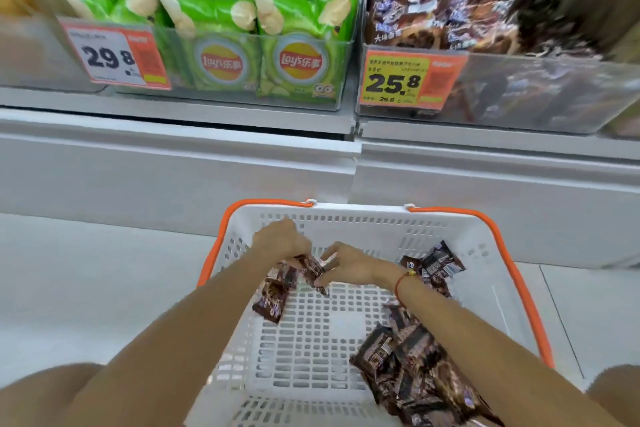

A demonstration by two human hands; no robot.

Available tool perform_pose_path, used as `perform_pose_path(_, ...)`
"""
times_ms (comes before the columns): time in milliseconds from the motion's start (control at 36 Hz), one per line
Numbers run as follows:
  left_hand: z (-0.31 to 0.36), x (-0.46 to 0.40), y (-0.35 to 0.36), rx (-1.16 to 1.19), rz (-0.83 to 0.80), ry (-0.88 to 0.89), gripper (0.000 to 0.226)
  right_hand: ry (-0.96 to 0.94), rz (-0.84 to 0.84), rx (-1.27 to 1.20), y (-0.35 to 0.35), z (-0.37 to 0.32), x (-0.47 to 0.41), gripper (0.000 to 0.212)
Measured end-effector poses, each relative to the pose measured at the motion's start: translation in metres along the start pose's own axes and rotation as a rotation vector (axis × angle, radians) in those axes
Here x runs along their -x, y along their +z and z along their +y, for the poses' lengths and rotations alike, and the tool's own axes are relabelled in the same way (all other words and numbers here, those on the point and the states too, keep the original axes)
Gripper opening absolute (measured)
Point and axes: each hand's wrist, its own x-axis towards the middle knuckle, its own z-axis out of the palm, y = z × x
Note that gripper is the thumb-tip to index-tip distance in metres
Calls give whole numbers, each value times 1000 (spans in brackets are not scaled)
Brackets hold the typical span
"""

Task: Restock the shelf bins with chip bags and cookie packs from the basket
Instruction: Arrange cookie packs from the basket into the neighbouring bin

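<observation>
Motion blur smears the shelf bin of cookie packs (485,28), and my forearms hide part of the basket (346,225). My left hand (280,241) and right hand (349,263), both in the basket, pinch one brown cookie pack (311,270) between curled fingers; other packs (415,374) lie loose below.

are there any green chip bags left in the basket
No, the white basket holds only brown cookie packs, while the green Lay's chip bags sit in the shelf bin above.
</observation>
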Motion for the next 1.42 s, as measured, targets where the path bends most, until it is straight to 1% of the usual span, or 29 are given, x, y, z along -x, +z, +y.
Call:
perform_pose_path(28,8,5,-9,44,5,28,18,-9,36,41,-13,-5,8,47)
perform_pose_path(83,26,18,-24,160,-24,86,16,-26,48,88,-38,-13,27,36)
perform_pose_path(111,34,24,-30,204,-39,111,16,-29,36,109,-51,-18,37,33)
perform_pose_path(167,52,39,-44,242,-30,176,24,-34,18,131,-76,-28,60,29)
perform_pose_path(222,63,52,-57,224,6,252,32,-51,19,91,-95,-35,82,26)
perform_pose_path(278,68,61,-68,174,61,322,37,-87,39,12,-109,-36,99,28)
perform_pose_path(333,70,68,-79,124,180,372,44,-130,49,-79,-120,-34,112,29)
perform_pose_path(389,72,73,-90,122,284,400,48,-154,42,-162,-129,-37,120,27)
perform_pose_path(417,73,74,-95,125,323,415,46,-166,41,-193,-134,-40,124,26)
perform_pose_path(444,73,76,-99,147,351,440,39,-183,43,-223,-138,-43,128,26)
perform_pose_path(500,75,80,-106,287,323,525,29,-228,62,-270,-145,-50,135,27)
perform_pose_path(556,78,83,-108,455,228,629,22,-257,112,-280,-149,-53,140,29)
perform_pose_path(583,79,84,-108,501,210,669,13,-263,144,-267,-150,-54,142,29)
perform_pose_path(611,80,86,-107,518,227,698,5,-268,176,-244,-151,-55,144,30)
perform_pose_path(667,82,86,-103,535,295,729,11,-300,248,-192,-151,-57,149,30)
perform_pose_path(722,83,84,-99,556,348,736,6,-382,332,-157,-151,-57,155,26)
perform_pose_path(778,86,83,-97,605,392,735,11,-485,424,-127,-152,-57,161,26)
perform_pose_path(833,91,87,-97,644,423,763,9,-555,525,-63,-152,-54,163,27)
perform_pose_path(889,96,96,-100,606,493,821,9,-603,604,-30,-152,-52,166,28)
perform_pose_path(917,99,100,-104,587,561,840,10,-625,635,-26,-153,-52,168,28)
perform_pose_path(972,104,108,-120,562,753,850,13,-659,691,-39,-156,-53,172,27)
perform_pose_path(1028,111,110,-144,517,948,840,12,-679,735,-103,-161,-57,177,26)
perform_pose_path(1083,122,105,-172,373,1111,795,15,-691,778,-205,-170,-62,181,25)
perform_pose_path(1111,128,100,-186,289,1165,769,18,-688,805,-253,-176,-64,182,26)
perform_pose_path(1167,140,88,-211,137,1203,694,27,-675,859,-317,-190,-70,184,26)
perform_pose_path(1222,152,75,-229,10,1177,576,35,-650,899,-343,-205,-77,189,25)
perform_pose_path(1278,162,65,-237,-84,1131,453,35,-616,917,-379,-220,-84,195,23)
perform_pose_path(1333,168,58,-238,-110,1105,384,32,-569,924,-417,-236,-89,201,21)
perform_pose_path(1417,169,47,-234,0,1127,401,30,-498,944,-437,-262,-94,207,20)
